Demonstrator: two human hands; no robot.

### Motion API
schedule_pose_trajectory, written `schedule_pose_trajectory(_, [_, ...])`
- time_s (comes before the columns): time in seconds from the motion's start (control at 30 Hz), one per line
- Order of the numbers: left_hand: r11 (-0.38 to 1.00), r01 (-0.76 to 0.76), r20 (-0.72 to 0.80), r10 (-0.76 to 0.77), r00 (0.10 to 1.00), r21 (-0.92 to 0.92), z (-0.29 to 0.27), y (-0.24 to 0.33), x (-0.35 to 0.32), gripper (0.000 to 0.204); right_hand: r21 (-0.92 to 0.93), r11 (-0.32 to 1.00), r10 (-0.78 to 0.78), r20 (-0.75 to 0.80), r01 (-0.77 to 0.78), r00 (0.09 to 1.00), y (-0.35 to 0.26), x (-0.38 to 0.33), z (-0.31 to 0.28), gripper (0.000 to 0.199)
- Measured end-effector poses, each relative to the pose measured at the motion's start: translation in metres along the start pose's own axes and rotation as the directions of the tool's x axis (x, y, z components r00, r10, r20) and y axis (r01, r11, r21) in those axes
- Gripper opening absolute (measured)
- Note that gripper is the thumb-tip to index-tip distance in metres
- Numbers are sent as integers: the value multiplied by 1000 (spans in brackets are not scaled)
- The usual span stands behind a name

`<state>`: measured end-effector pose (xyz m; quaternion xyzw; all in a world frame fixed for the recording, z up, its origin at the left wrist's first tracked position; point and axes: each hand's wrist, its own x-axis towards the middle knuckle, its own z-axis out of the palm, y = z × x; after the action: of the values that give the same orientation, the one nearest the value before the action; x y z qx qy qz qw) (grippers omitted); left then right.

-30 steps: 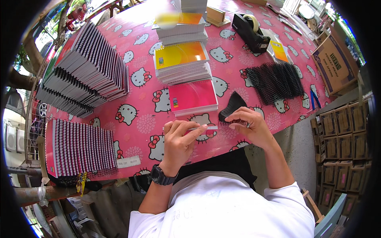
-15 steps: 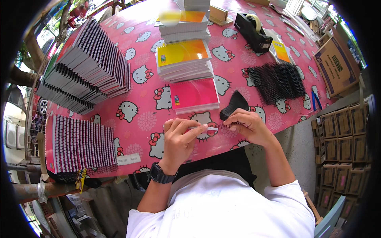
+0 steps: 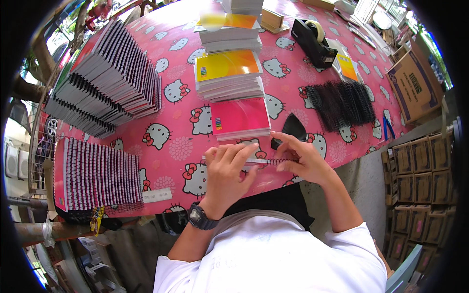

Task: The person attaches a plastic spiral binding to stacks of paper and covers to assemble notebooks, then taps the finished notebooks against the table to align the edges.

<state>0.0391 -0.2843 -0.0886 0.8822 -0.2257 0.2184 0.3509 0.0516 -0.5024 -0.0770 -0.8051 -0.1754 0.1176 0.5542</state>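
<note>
My left hand [image 3: 225,172], with a dark watch on its wrist, holds a thin notebook [image 3: 257,160] edge-on above the table's near edge. The fingers lie over its far side and the thumb is at the near side; most of it is hidden under the hand. A dark spiral binding coil [image 3: 276,161] extends from the notebook's right end. My right hand [image 3: 304,160] pinches the coil's right end between thumb and fingers. Just beyond that hand lies a black curved piece [image 3: 294,128]. A pink-covered notebook stack [image 3: 240,117] stands beyond my left hand.
Bound notebooks [image 3: 100,173] stand in rows at the left, with taller stacks [image 3: 110,80] behind. Yellow-covered stacks [image 3: 228,65] run up the middle. To the right are a pile of black coils [image 3: 340,105], a tape dispenser [image 3: 313,45], blue-handled pliers [image 3: 388,128] and a cardboard box [image 3: 415,90].
My left hand's fingers have spread and its thumb has moved lower along the notebook. My right hand has shifted slightly nearer, and more of the coil shows beside the notebook's end.
</note>
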Motion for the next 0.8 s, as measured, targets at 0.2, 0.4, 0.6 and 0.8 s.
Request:
schedule_pose_trajectory(0.2, [995,-42,186,25,982,90,16,1,-9,28,-42,999,35,-10,-35,999,13,1,-2,44])
schedule_pose_trajectory(0.4, [994,-58,170,42,985,95,16,2,-6,17,-718,693,-209,-119,61,971,49,12,-27,68])
schedule_pose_trajectory(0.6, [995,-49,45,45,998,88,-1,-10,-2,21,-258,966,-66,-171,20,983,55,8,-30,61])
schedule_pose_trajectory(0.8, [992,-123,128,125,984,-21,-5,-19,-14,20,117,990,-103,211,79,972,3,-8,-3,64])
